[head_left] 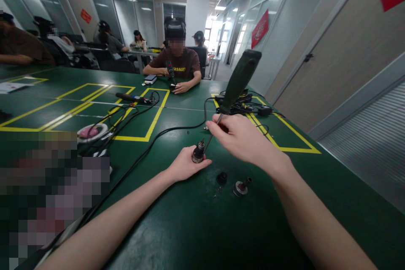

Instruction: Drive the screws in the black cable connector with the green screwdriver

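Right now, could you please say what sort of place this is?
Likely an office used as a workshop: glass partitions, yellow tape on a green table, and a screwdriver in the right hand.

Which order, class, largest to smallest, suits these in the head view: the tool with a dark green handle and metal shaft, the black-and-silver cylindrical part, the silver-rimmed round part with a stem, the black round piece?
1. Green-handled tool
2. Cylindrical part and silver-rimmed part: too alike to rank
3. Black round piece
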Motion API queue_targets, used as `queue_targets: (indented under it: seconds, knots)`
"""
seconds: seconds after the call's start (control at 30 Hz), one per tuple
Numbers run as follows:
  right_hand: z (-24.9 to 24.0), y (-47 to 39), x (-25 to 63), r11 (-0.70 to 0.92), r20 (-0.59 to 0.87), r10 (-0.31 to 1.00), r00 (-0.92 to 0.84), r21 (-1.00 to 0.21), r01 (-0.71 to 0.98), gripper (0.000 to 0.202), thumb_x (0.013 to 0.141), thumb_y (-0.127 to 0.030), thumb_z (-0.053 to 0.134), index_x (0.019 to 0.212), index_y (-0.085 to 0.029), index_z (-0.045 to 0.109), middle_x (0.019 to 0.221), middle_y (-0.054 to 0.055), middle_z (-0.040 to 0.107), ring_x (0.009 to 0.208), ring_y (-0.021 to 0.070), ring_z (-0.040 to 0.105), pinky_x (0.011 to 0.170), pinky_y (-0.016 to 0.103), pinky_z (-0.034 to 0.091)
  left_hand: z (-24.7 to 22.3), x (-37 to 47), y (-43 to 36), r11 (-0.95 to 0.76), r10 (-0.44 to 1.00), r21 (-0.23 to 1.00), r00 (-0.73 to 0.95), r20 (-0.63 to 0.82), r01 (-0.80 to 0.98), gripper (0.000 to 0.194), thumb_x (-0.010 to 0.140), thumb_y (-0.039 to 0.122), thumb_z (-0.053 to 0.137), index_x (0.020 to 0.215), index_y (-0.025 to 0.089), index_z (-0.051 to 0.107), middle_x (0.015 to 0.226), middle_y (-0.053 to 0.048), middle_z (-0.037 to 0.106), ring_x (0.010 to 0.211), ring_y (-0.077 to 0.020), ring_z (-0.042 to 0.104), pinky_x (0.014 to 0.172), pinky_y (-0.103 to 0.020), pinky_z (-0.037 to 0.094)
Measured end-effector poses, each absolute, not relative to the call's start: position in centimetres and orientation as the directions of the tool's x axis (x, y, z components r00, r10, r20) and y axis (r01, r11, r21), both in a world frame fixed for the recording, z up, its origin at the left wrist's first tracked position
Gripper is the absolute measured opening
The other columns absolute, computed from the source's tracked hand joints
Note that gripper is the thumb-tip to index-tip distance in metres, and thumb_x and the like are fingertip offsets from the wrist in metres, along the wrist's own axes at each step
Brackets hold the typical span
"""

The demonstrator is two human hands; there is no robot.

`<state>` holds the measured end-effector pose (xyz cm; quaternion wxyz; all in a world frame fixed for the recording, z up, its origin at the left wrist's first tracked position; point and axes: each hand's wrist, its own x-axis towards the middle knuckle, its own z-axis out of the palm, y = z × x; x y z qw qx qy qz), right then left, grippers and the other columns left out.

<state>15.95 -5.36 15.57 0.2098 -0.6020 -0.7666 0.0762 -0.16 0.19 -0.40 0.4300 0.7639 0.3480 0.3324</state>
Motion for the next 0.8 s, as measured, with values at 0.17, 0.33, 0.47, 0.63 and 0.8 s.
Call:
queue_targets:
  seconds: [0.17,0.33,0.47,0.63,0.8]
  knots:
    - [15.7,-5.2,16.0,0.249,0.24,0.956,-0.169,-0.355,0.901,0.048,0.108,-0.039,0.048,0.064,-0.021,0.043,0.067,0.003,0.056,0.065,0.015,0.049,0.069,0.032,0.028,-0.4,-0.15,0.18,-0.368,0.821,0.899,0.536,0.194,0.238,0.031,0.083,0.045,0.078,0.075,0.018,0.065,0.072,0.001,0.064,0.068,-0.0151,0.056,0.068,-0.029,0.047]
    - [15.78,-5.53,15.82,0.292,0.237,0.95,-0.206,-0.425,0.857,0.041,0.104,-0.031,0.051,0.065,-0.021,0.042,0.065,0.0,0.053,0.061,0.0132,0.043,0.065,0.031,0.028,-0.3,-0.1,0.1,-0.335,0.823,0.915,0.543,0.167,0.227,0.03,0.082,0.044,0.077,0.075,0.018,0.064,0.072,0.001,0.063,0.067,-0.0145,0.055,0.068,-0.029,0.047]
    - [15.59,-5.51,15.54,0.264,0.257,0.951,-0.173,-0.377,0.888,0.042,0.104,-0.031,0.05,0.065,-0.022,0.04,0.06,-0.001,0.048,0.059,0.0135,0.039,0.065,0.032,0.024,-0.1,-0.04,0.01,-0.33,0.825,0.916,0.541,0.162,0.229,0.028,0.082,0.042,0.077,0.075,0.018,0.063,0.07,0.002,0.063,0.066,-0.0144,0.055,0.068,-0.028,0.047]
    - [15.52,-5.18,15.66,0.239,0.264,0.952,-0.156,-0.32,0.917,0.043,0.108,-0.042,0.048,0.07,-0.021,0.046,0.067,0.002,0.053,0.066,0.0166,0.048,0.069,0.033,0.024,0.03,-0.05,0.02,-0.322,0.827,0.913,0.544,0.142,0.251,0.028,0.081,0.041,0.077,0.075,0.017,0.065,0.072,0.002,0.064,0.067,-0.0141,0.055,0.069,-0.028,0.046]
    - [15.59,-5.43,16.0,0.294,0.253,0.946,-0.205,-0.391,0.872,0.042,0.106,-0.035,0.049,0.067,-0.021,0.043,0.064,0.0,0.05,0.06,0.0131,0.043,0.066,0.032,0.026,-0.05,-0.04,0.01,-0.316,0.826,0.919,0.545,0.145,0.235,0.029,0.081,0.042,0.077,0.075,0.017,0.064,0.071,0.002,0.063,0.067,-0.0141,0.055,0.069,-0.028,0.045]
